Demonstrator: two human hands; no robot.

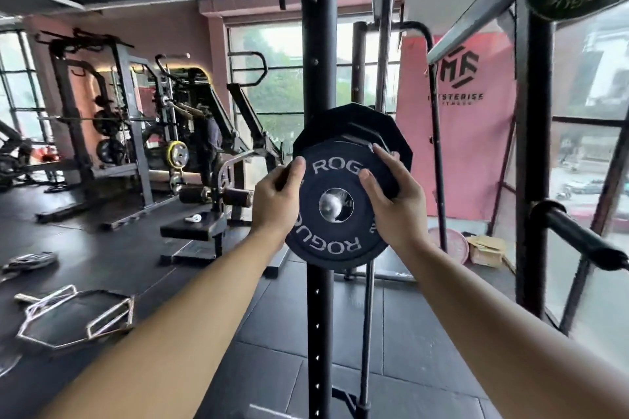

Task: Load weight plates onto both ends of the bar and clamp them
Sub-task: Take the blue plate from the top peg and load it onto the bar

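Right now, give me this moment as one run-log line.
stage: Rogue plate over bar end | left hand: grips rim | right hand: grips rim | behind: larger plate on bar

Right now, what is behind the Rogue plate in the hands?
A larger many-sided black plate; only its upper edge shows. The Rogue plate covers the rest, including its hub.
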